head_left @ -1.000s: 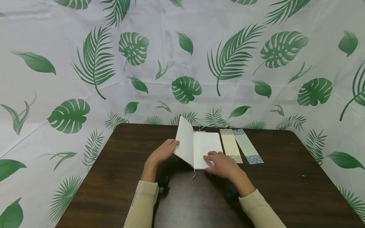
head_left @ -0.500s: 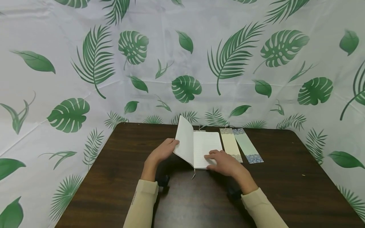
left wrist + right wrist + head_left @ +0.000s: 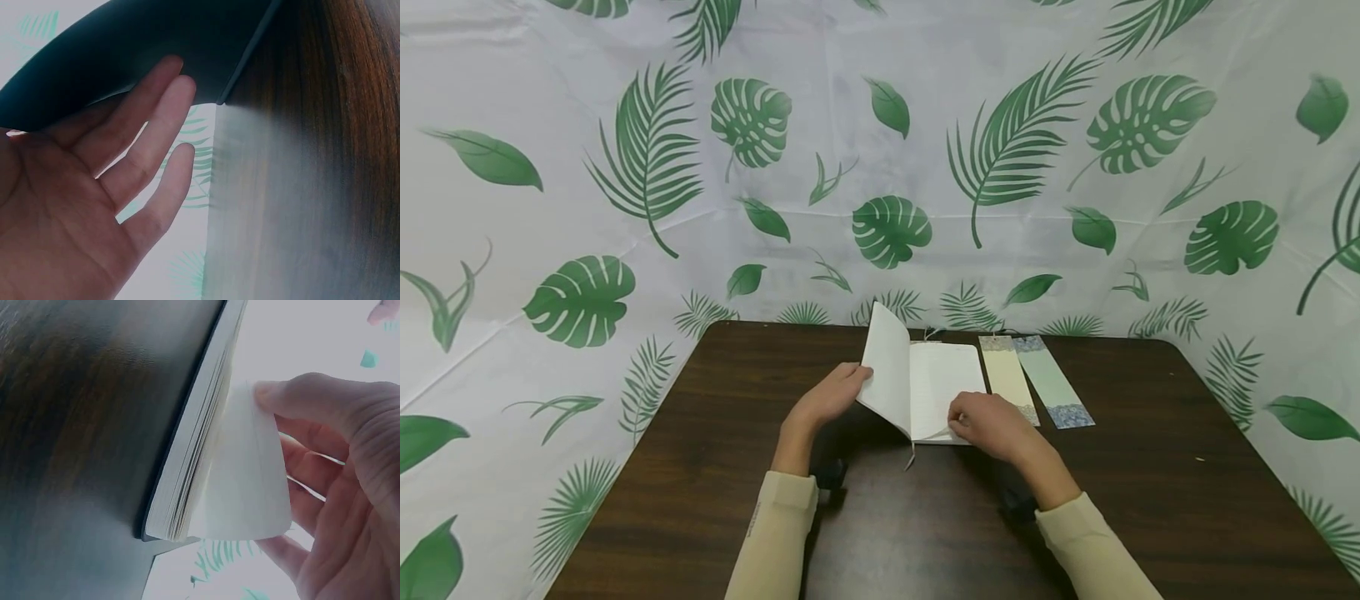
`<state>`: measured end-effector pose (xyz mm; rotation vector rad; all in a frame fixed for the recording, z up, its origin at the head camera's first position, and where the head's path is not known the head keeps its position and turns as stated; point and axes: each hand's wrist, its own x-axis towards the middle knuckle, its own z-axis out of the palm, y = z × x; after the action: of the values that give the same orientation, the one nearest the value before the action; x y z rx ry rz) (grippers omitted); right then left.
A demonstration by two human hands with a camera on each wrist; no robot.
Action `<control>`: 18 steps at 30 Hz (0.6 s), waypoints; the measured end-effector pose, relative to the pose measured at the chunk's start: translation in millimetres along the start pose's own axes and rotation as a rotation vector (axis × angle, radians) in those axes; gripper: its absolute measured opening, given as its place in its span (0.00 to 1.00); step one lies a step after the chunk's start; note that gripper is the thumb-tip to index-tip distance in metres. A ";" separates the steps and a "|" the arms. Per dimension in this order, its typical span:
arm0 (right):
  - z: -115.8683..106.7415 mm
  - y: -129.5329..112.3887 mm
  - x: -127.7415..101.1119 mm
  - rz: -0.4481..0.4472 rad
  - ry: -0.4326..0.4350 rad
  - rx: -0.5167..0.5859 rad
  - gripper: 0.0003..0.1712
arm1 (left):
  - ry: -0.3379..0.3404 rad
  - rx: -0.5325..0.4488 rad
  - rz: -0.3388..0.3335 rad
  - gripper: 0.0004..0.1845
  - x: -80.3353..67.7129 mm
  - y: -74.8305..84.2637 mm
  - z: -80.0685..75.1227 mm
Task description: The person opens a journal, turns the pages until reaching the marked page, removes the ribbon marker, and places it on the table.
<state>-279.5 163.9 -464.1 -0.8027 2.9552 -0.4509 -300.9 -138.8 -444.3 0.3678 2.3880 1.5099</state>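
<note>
An open notebook [image 3: 936, 387] with lined white pages lies on the dark wooden table [image 3: 700, 467]. My left hand [image 3: 827, 400] props up its raised left cover; in the left wrist view straight fingers [image 3: 156, 119] press against the dark cover [image 3: 156, 44]. My right hand [image 3: 992, 425] sits at the bottom right corner of the right page. In the right wrist view my thumb [image 3: 312, 397] and fingers pinch a lifted, curled page corner [image 3: 247, 481] above the page stack [image 3: 194, 456]. A ribbon marker [image 3: 911, 457] hangs from the spine.
Two bookmarks lie side by side right of the notebook: a cream one [image 3: 1007, 375] and a pale green one [image 3: 1051, 382] with blue patterned ends. A white leaf-print cloth [image 3: 880, 167] covers the walls behind and beside the table.
My right hand has slid down the right page to its bottom corner, and it has lifted and curled that corner. The left hand and the raised cover have stayed put.
</note>
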 end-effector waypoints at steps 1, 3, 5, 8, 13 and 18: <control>0.8 -0.3 1.2 -0.007 0.005 -0.018 0.03 | 0.000 0.002 0.001 0.26 -0.1 0.0 -0.2; 2.4 -1.3 3.6 -0.013 0.008 -0.049 0.06 | 0.000 0.000 0.000 0.26 -0.5 0.1 -0.6; 2.8 -1.5 4.2 -0.003 0.001 -0.071 0.07 | -0.001 0.001 -0.003 0.26 -0.4 1.1 0.3; 1.5 -1.2 3.5 0.019 -0.009 -0.095 0.07 | -0.004 0.003 -0.004 0.26 0.1 1.9 1.3; -3.5 1.2 0.3 0.077 0.068 -0.142 0.14 | -0.004 0.003 -0.001 0.26 0.7 1.7 1.4; -5.9 3.4 -1.6 0.166 0.219 -0.133 0.44 | 0.004 0.005 -0.011 0.26 0.8 -0.3 0.6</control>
<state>-280.5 169.0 -459.5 -0.5425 3.2508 -0.3562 -301.4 -138.1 -444.9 0.3525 2.3930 1.5019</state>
